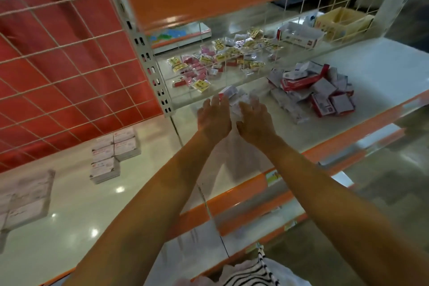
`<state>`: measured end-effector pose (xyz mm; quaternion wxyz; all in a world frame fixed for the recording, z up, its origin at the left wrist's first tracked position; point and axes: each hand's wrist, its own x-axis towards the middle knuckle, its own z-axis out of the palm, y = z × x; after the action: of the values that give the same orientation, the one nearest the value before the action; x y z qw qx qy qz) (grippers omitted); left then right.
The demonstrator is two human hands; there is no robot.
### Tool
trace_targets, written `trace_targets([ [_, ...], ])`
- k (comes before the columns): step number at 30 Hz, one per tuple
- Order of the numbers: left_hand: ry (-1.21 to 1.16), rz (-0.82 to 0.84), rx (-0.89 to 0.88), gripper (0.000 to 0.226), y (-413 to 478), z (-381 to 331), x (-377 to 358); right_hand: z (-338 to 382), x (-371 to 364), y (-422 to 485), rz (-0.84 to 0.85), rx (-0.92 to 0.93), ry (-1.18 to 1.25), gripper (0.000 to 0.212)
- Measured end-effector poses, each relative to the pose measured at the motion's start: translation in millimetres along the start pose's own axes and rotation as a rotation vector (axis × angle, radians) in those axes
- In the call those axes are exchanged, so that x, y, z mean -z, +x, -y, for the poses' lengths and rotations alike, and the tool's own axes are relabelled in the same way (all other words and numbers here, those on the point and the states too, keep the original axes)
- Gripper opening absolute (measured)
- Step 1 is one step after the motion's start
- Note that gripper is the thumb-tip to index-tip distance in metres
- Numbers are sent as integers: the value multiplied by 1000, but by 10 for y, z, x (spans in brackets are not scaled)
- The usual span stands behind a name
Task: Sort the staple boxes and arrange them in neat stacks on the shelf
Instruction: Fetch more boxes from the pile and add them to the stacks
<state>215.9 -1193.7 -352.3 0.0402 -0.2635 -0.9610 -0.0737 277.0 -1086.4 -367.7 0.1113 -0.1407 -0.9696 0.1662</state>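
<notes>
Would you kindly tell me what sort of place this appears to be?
Probably a stationery shop: an orange-edged retail shelf with a wire grid back panel, a loose pile of staple boxes, and small yellow and pink packets.

A black-and-white striped garment (253, 273) is being worn, glimpsed at the bottom edge of the view beside a fold of plain white fabric (287, 277). Both forearms are being shown bare from elbow to wrist, and the left hand (214, 115) and right hand (254, 121) are being seen uncovered.
</notes>
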Motion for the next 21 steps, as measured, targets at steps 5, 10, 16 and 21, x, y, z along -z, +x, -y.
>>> trace_targets([
  [5,-142,77,68,59,398,1,-59,-101,-50,291,81,-52,88,49],
  [10,-221,91,0,37,643,20,-71,-164,-41,368,92,-38,95,37],
  [16,-474,-51,180,21,652,106,-169,-170,0,346,124,-26,170,32],
  [21,-571,-94,228,17,508,125,-129,-129,2,248,141,-17,220,38],
])
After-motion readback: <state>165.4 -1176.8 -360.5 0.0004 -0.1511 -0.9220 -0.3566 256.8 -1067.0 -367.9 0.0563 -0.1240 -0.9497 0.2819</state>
